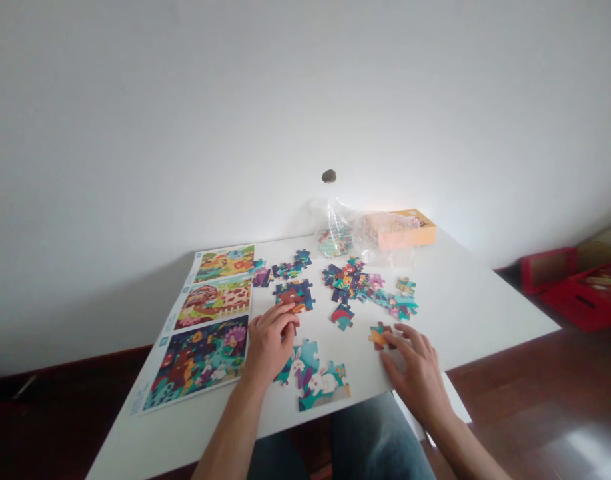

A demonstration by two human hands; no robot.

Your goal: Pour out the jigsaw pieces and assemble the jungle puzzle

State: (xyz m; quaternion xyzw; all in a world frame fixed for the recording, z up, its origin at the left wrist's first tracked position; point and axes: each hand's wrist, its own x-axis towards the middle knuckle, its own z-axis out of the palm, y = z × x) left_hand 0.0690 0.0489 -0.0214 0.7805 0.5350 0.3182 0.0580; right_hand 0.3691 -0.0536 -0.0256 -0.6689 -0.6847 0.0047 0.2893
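My left hand [271,341] rests on the table with its fingers bent together over the lower edge of a joined puzzle section showing a brown bear [287,296]. The fingers hide part of that section. My right hand [416,368] has its fingertips on an orange and brown puzzle piece [378,337] that lies flat near the table's right side. Between the hands is a joined section with white rabbits [325,383]. A red and teal puzzle piece [342,317] lies loose above it.
A picture sheet [218,303] with three scenes lies left. Several loose puzzle pieces [348,279] are heaped beyond my hands. A clear plastic bag [335,233] and an orange box [410,230] stand near the wall. Red containers [580,293] sit off the right side.
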